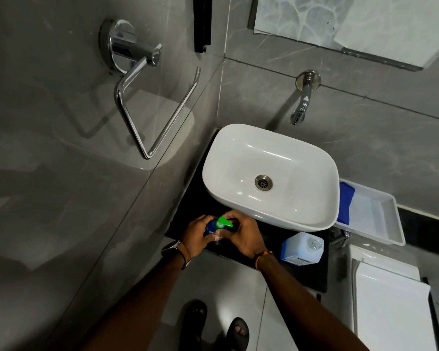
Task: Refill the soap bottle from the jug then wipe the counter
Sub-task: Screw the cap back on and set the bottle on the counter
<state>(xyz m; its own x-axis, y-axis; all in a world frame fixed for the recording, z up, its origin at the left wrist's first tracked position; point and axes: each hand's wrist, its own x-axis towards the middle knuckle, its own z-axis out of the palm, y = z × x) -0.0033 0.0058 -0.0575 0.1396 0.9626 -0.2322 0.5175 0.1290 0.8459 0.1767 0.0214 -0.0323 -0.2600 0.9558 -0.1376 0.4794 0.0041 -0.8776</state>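
Note:
A small blue soap bottle [211,227] with a green pump top [223,222] stands on the black counter [185,219], in front of the white basin. My left hand [197,235] wraps around the bottle's body. My right hand [241,235] grips it just below the green pump. A translucent white jug [302,247] with a blue label stands on the counter to the right of my right hand, its round mouth uncapped. A blue cloth [345,202] lies at the left end of a white tray.
The white vessel basin [270,145] fills most of the counter, with a wall tap [300,107] above it. A white tray [383,219] sits right of the basin. A chrome towel holder [147,102] juts from the left wall. A white toilet tank [390,300] is at lower right.

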